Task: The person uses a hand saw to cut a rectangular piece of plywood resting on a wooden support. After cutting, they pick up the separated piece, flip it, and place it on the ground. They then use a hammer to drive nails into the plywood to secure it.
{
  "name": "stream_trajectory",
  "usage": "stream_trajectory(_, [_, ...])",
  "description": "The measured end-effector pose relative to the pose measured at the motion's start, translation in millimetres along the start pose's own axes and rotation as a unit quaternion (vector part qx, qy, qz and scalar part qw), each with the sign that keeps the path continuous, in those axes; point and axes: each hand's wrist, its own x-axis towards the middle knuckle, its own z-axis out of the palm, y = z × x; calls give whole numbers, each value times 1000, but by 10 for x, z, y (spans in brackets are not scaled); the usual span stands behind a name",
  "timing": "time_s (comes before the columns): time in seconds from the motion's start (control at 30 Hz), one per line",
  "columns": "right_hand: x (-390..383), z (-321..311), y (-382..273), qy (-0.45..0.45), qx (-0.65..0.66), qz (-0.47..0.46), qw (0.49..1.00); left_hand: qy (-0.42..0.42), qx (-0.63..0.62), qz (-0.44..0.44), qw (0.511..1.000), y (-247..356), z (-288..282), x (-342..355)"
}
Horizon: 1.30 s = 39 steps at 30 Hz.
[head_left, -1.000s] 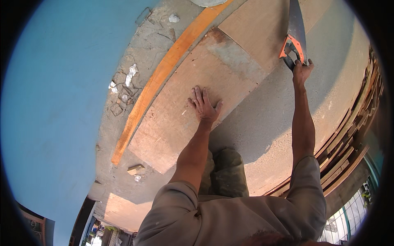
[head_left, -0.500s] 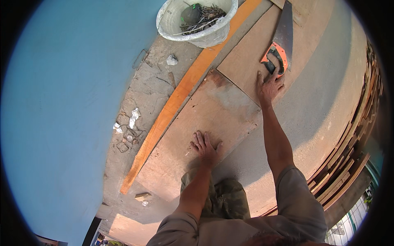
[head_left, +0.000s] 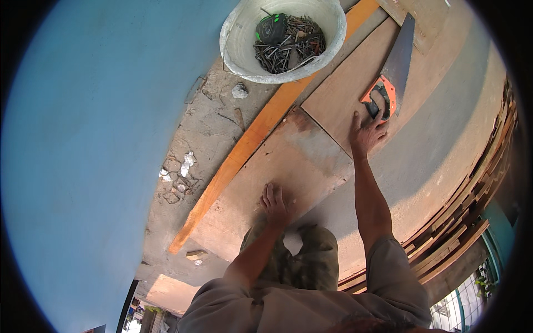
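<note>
Two thin plywood boards lie end to end on the ground, a far board (head_left: 338, 89) and a near board (head_left: 302, 152). On the far one rests a handsaw (head_left: 401, 58) with an orange and black handle, its blade pointing away from me. My right hand (head_left: 368, 135) is at the near end of that handle, fingers stretched and apart, fingertips touching or almost touching it rather than wrapped round it. Over the near board, close to my knees, my left hand (head_left: 276, 206) is flat with extended fingers and holds nothing.
A whitish bucket (head_left: 236, 58) holds many nails and a black and green tape measure (head_left: 271, 29). Along the boards' left edge runs a long orange wood strip (head_left: 239, 150). A blue wall (head_left: 94, 150) stands left, rubble (head_left: 186, 164) beside it. Stacked planks (head_left: 455, 230) curve along the right.
The whole view has shifted, so more of the bucket's inside shows. My left hand has drawn slightly back toward me, its fingers closer together. My right hand stays by the saw handle.
</note>
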Motion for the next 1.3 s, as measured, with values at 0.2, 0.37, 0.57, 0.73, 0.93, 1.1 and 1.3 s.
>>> stream_trajectory(0.2, [-18, -62, 1, -17, 20, 8, 1000, 238, -173, 158, 943, 720, -1414, 1920])
stream_trajectory(0.37, [14, -62, -4, -20, 0, -8, 1000, 74, -223, 171, 957, 1503, -2329, 3807])
stream_trajectory(0.57, [26, -71, 13, -19, 4, -9, 1000, -201, 110, 186, 955, 1705, -1915, 4649])
stream_trajectory(0.73, [14, -31, 25, -23, -2, -5, 1000, -154, 131, 215, 955, 1751, -1808, 4622])
stream_trajectory(0.93, [37, -97, -13, -18, 21, -16, 999, -96, 176, 225, 954, 1702, -1672, 4594])
stream_trajectory(1.1, [19, -74, 16, -20, 23, -6, 1000, 65, -89, 119, 987, 1778, -1988, 4447])
stream_trajectory(1.3, [-25, -155, 71, -60, 27, 5, 998, 151, -313, 261, 901, 1818, -1502, 2939])
